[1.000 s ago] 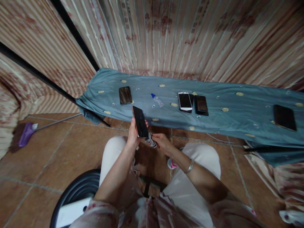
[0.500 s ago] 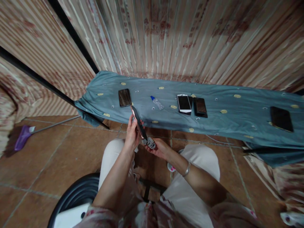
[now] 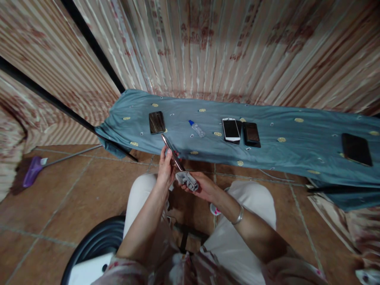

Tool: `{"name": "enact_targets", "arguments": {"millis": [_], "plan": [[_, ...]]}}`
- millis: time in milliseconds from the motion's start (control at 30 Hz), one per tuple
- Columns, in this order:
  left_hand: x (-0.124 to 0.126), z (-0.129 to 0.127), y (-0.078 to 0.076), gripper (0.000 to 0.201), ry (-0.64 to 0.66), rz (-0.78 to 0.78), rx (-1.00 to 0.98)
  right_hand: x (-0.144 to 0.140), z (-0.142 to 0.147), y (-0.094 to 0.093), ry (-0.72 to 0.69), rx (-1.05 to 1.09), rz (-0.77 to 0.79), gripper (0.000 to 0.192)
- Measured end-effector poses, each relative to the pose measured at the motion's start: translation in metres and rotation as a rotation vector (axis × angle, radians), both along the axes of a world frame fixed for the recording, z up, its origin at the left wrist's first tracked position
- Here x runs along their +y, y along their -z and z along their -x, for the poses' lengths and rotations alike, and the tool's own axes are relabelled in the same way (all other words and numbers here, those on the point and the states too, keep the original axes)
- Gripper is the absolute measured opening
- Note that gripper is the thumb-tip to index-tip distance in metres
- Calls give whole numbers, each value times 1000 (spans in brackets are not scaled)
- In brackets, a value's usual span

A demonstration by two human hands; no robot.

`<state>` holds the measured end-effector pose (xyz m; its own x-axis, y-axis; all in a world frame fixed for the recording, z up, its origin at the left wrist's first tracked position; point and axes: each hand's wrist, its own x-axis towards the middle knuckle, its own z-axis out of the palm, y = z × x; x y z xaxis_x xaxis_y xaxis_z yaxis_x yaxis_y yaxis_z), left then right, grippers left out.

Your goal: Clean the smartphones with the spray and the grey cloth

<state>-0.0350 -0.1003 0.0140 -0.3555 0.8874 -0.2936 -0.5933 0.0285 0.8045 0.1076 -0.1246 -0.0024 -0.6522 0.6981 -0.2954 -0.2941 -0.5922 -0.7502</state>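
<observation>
My left hand (image 3: 166,166) grips a smartphone (image 3: 173,152) with a rose-gold edge, turned nearly edge-on and tilted. In my right hand (image 3: 203,187) is a bunched grey cloth (image 3: 187,180), pressed against the phone's lower end. Both hands are above my lap, just in front of the cloth-covered table. Nearest to them on the table lie a dark phone (image 3: 156,122) and a small clear bottle with a blue cap (image 3: 197,129). The far face of the held phone is hidden.
On the blue-green tablecloth (image 3: 276,126) lie a white phone (image 3: 230,130), stacked dark phones (image 3: 251,133) and a black tablet-like device (image 3: 356,149). A black pole (image 3: 59,99) slants at left. A purple broom (image 3: 33,171) and a black round stool (image 3: 89,245) holding a white device (image 3: 89,271) are there too.
The held phone has turned more edge-on, showing less of its dark face. My right hand with the cloth has shifted slightly right, and more of the cloth shows. The view moved slightly.
</observation>
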Motion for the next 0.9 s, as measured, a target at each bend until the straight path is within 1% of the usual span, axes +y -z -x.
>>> {"name": "enact_targets", "arguments": {"millis": [67,133,200,267,333,400,433,500,600,667,700,833,900], "plan": [[0,0,4,44,22,-12,-27,5,-6,-7,21,-19,-56,37],[0,0,7,44,38,-9,-55,13,-12,-11,91,-88,-180,37],[1,-2,9,40,44,28,-70,20,-15,-13,212,-215,-385,33],[1,-5,9,33,55,90,-82,23,-14,-11,298,-402,-629,28],[1,-8,7,35,81,136,-104,21,-9,-7,338,-588,-848,33],[0,-10,7,41,110,145,-126,15,-2,-4,365,-696,-1025,46],[0,-11,7,45,126,141,-136,12,2,-3,374,-725,-1112,48],[-3,-10,8,52,166,143,-154,5,8,-3,371,-759,-1302,46],[-6,-8,12,61,241,164,-186,0,14,-2,322,-766,-1557,40],[-8,-7,14,61,256,171,-197,-1,17,-1,282,-772,-1644,40],[-9,-8,15,59,241,173,-194,0,18,0,273,-781,-1664,40],[-13,-13,18,40,108,170,-146,8,17,4,300,-824,-1672,43],[-16,-17,17,32,86,168,-123,13,14,5,319,-843,-1652,45]]}}
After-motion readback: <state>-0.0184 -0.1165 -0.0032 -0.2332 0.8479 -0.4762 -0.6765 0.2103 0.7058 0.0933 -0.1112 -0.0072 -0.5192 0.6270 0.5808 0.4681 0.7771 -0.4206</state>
